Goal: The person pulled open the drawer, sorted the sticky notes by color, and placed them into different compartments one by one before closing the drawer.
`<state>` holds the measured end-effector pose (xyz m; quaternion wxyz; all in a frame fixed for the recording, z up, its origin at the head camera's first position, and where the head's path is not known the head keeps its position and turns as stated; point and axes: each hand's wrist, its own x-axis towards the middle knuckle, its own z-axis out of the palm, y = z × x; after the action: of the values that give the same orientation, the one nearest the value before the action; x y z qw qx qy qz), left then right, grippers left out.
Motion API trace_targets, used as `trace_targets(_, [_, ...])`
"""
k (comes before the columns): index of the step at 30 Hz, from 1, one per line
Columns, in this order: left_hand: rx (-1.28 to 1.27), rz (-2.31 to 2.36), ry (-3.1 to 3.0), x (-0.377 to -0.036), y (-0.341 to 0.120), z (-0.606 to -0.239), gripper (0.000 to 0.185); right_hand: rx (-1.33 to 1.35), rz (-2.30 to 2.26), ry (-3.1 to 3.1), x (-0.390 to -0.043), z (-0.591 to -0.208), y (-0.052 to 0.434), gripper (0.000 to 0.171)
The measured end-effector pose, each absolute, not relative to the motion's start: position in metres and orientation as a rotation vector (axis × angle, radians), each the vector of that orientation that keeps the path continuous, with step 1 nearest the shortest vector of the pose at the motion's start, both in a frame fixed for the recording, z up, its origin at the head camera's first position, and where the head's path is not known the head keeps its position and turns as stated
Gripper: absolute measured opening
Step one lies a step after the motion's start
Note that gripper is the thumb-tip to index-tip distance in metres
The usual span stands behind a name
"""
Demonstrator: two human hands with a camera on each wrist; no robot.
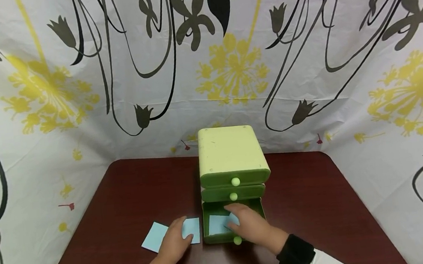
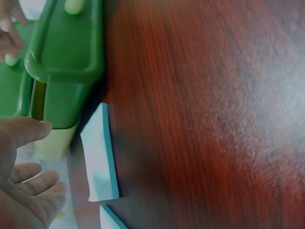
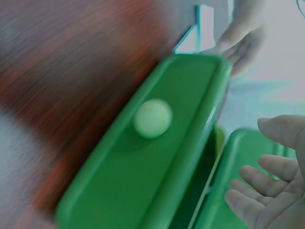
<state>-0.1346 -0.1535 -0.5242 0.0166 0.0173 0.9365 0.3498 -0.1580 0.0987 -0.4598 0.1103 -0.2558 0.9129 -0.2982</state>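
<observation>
My left hand [image 1: 173,241] is held over the table between two light blue, flat square pads, a tilted left pad [image 1: 154,236] and a right pad [image 1: 191,229] beside the drawer. Its fingers are spread apart and hold nothing in the left wrist view. The bottom drawer [image 1: 222,238] of a small green cabinet is pulled out, with a blue pad [image 1: 217,224] lying inside. Over that drawer is my right hand [image 1: 251,226], thumb and fingers apart. Another blue piece [image 1: 233,218] shows beside its fingers in the head view. The right wrist view shows the palm [image 3: 281,200] bare.
The cabinet's light yellow-green top [image 1: 230,149] rises behind the drawer. Below it sit the top drawer [image 1: 216,179] and the middle drawer [image 1: 214,195], each with a round knob. A dark red-brown table [image 1: 304,199] carries everything. Flower-patterned cloth [image 1: 173,131] hangs around three sides.
</observation>
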Motion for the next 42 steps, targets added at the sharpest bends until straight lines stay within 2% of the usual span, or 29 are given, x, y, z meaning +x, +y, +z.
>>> trace_targets(7, [0.105, 1.094, 2.901, -0.149, -0.157, -0.531, 0.065, -0.993, -0.708, 2.721, -0.143, -0.449, 0.080, 0.051])
trace_targets(18, [0.228, 1.029, 2.777, -0.178, -0.163, -0.530, 0.081, -1.175, -0.522, 2.663, -0.124, -0.452, 0.060, 0.051])
trace_targets(25, [0.276, 0.921, 2.757, -0.182, -0.165, -0.527, 0.080, -1.320, -0.463, 2.658, -0.121, -0.456, 0.057, 0.050])
trace_targets(42, [0.318, 0.737, 2.758, -0.188, -0.159, -0.528, 0.075, -1.303, -0.453, 2.650, -0.121, -0.460, 0.059, 0.050])
